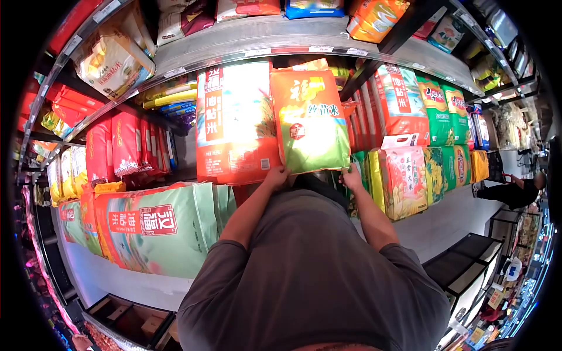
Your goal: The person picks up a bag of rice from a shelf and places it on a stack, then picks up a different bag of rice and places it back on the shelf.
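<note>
An orange, yellow and green bag of rice [310, 126] stands upright before me at the shelf, its printed front toward me. At its lower left corner, my left hand [276, 176] is closed on the edge. My right hand [352, 178] pinches the lower right corner. Directly left of this bag is a larger red and white bag of rice [231, 134], partly overlapped by it. My left hand is close to that bag's lower right edge. The underside of the held bag is hidden.
Above runs a grey shelf board [252, 40] with price tags. Large pale green rice bags [149, 225] lie at lower left. A pink rice bag [405, 178] and green bags [436, 111] stand to the right. Another person [518, 192] is in the aisle at far right.
</note>
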{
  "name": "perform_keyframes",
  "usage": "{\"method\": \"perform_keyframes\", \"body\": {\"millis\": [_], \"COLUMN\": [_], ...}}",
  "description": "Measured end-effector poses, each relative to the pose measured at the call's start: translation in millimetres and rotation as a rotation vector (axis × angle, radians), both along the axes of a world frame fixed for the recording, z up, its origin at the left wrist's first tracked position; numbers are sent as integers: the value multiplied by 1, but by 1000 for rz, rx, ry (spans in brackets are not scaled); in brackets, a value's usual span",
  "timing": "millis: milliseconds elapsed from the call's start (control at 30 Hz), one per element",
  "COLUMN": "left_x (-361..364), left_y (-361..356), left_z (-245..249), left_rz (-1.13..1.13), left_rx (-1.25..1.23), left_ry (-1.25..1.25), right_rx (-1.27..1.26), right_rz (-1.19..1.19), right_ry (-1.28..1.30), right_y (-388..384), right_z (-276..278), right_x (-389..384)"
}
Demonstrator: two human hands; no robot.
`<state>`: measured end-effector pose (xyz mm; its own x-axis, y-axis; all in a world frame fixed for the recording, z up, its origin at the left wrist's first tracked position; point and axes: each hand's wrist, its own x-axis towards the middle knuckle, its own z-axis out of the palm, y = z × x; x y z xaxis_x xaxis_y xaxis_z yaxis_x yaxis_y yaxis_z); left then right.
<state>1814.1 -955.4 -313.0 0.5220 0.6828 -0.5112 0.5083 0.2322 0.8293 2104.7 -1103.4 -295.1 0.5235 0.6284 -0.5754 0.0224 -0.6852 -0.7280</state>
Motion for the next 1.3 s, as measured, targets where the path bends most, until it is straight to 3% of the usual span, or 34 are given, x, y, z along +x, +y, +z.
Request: {"method": "perform_keyframes", "body": {"millis": [333,767,933,1133,1300], "left_x": [-3,-4,-6,-5,-5], "left_y": [5,7,7,11,17], "left_z": [-8,-21,-25,2,-12], "left_rz": [-79,-33,-85,-104,-107], "left_rx": [69,-114,-53,-21,-206], "left_ry": [96,36,86,101,107], "right_rx": [34,104,107,71,50], "right_rz": [-12,7,-69,-91,-85], "right_ry": [-21,57,237,310,359], "right_y": [4,0,-1,0,-2], "right_z": [3,-5,8,13,11], "right_x": [4,3,4,8,13]}}
